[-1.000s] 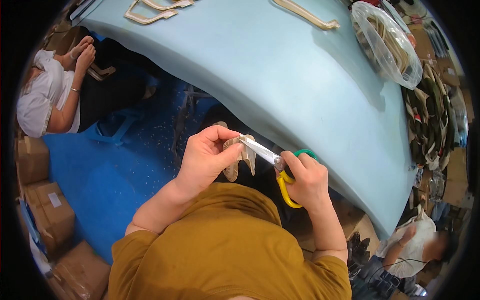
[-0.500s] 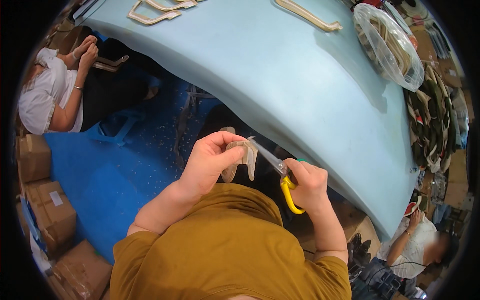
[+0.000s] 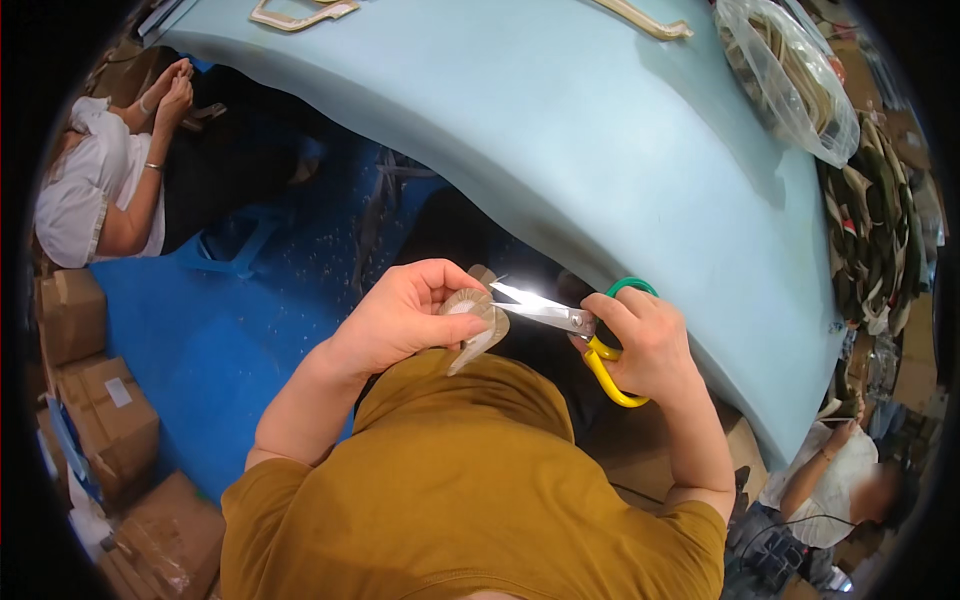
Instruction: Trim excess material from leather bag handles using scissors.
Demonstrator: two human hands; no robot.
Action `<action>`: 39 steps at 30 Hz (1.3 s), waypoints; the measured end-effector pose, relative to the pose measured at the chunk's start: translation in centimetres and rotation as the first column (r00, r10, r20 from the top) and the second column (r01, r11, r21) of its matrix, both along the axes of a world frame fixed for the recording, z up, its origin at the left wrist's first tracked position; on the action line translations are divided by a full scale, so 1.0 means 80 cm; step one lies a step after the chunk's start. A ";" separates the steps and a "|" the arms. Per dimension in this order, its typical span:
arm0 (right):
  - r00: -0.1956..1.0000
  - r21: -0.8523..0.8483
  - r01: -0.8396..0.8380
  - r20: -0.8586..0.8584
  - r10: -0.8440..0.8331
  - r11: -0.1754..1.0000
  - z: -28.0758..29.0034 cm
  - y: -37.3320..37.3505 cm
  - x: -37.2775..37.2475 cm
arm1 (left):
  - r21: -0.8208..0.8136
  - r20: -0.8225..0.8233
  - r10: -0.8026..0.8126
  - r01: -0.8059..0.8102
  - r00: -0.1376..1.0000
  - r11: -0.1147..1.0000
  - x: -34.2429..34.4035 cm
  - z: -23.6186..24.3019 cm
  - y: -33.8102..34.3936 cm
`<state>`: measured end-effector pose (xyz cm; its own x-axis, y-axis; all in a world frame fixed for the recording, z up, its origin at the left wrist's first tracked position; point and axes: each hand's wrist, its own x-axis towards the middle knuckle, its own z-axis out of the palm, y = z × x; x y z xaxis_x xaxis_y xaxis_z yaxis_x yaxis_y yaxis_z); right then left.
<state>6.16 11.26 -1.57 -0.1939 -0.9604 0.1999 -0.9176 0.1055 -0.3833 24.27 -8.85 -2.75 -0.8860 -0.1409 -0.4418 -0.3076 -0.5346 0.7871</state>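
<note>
Between the thumb and fingers of my left hand is a curved beige fabric-like piece with a pleated edge and a pale inner face. One tail of it hangs down below my thumb. My right hand grips a pair of scissors with one yellow and one green handle loop. The blades are spread apart and point left, with their tips at the piece's right edge. Whether they touch the fabric I cannot tell. Both hands are in front of my chest, just off the table's near edge.
A pale blue covered table curves across the far side. On it lie beige shaped strips and a clear plastic bag of similar pieces. Co-workers sit at left and lower right. Cardboard boxes stand at left, near a blue stool.
The scissors have opened wider and turned more level, as my right hand moved rightward. The beige piece has turned in my left hand, showing its pale inner face.
</note>
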 end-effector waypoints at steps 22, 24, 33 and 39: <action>0.957 0.117 -0.127 -0.245 0.152 0.985 0.007 0.007 -0.024 | 0.053 0.061 -0.126 0.123 0.990 0.991 -0.009 -0.018 0.008; 0.953 0.120 -0.142 -0.253 0.168 0.983 0.009 0.007 -0.025 | 0.067 0.062 -0.129 0.125 0.990 0.990 -0.009 -0.019 0.009; 0.926 0.097 -0.118 -0.349 0.145 0.988 0.009 0.011 -0.023 | 0.090 0.040 -0.108 0.104 0.993 0.990 -0.013 -0.017 0.011; 0.951 0.097 -0.126 -0.270 0.148 0.987 0.011 0.012 -0.020 | 0.146 0.014 -0.097 0.094 0.995 0.985 -0.009 -0.018 0.011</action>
<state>4.56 12.22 -0.71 -0.0069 -0.9886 0.1506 -0.9940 -0.0097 -0.1090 23.53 -7.95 -4.18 -0.8827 0.0108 -0.4699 -0.3782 -0.6099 0.6964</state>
